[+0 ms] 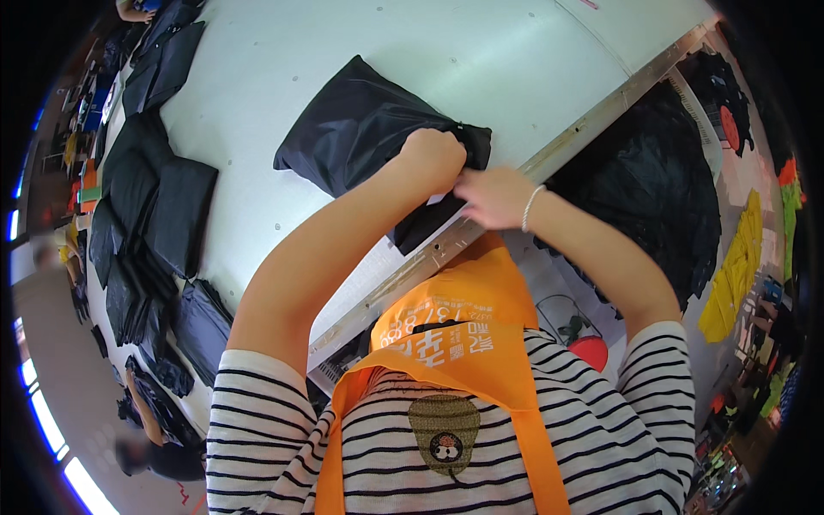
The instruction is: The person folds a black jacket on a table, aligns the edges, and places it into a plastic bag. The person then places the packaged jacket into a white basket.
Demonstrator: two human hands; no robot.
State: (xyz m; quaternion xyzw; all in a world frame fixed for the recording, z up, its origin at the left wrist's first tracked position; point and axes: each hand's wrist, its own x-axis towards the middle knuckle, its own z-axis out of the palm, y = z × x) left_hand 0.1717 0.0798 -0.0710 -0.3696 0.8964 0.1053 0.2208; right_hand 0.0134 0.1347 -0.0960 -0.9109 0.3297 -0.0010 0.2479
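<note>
A plump, shiny black bag (360, 129) lies slanted on the white table (249, 94), its near end at the table's front edge. My left hand (433, 159) is closed in a fist on the bag's near end, knuckles up. Close beside it, my right hand (498, 197), with a pale bracelet on the wrist, has its fingers curled in at the same end. Motion blurs them, and what they pinch is hidden. Below both hands a loose black flap (425, 225) hangs over the table edge, with a small white patch just above it.
Flat black packages (137, 189) are heaped along the table's left side. Right of the table edge sits a large heap of black bags (644, 197). Beyond it lie a yellow cloth (734, 266) and a red object (590, 350). Other people work at the far left.
</note>
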